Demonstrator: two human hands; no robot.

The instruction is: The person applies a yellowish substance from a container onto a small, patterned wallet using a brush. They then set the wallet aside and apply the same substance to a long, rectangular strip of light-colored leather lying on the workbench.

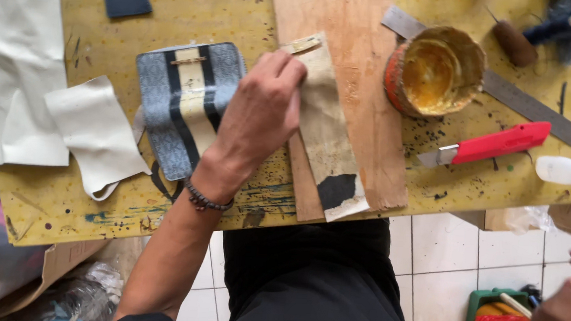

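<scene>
A paint-flecked yellow table (195,11) carries a bare wooden board (352,84), seemingly there to take the glue. On the board, the left hand (258,114) presses a stained paper strip (325,126) flat with closed fingertips. Right of it stands an open glue can (436,72); the right hand (569,315), below the board at the frame's corner, curls round a pale stick.

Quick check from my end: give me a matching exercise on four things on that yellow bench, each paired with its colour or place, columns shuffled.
Things:
1. utility knife
2. glue tin
3. steel ruler
4. striped pouch

Descriptions:
A. grey with dark and cream stripes, left of the left hand
B. red handle, blade pointing left
C. round, open, amber inside
D. long, grey, lying partly under the tin

Pairs: 1-B, 2-C, 3-D, 4-A
</scene>
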